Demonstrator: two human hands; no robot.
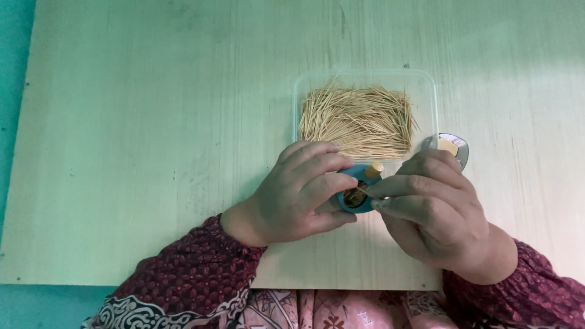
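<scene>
My left hand (298,192) grips a small blue round holder (358,194) with a yellow knob on top, its open mouth showing toothpick ends inside. My right hand (426,204) pinches a single toothpick at the holder's opening, fingertips touching the blue rim. Just beyond both hands sits a clear plastic tray (426,85) filled with a heap of loose wooden toothpicks (356,122). A small clear round lid with a yellow piece (454,146) lies beside the tray's right edge, partly hidden by my right hand.
Everything rests on a pale wooden board (152,134) over a teal surface (15,61). The board's near edge runs just under my wrists. My patterned dark red sleeves cover both forearms.
</scene>
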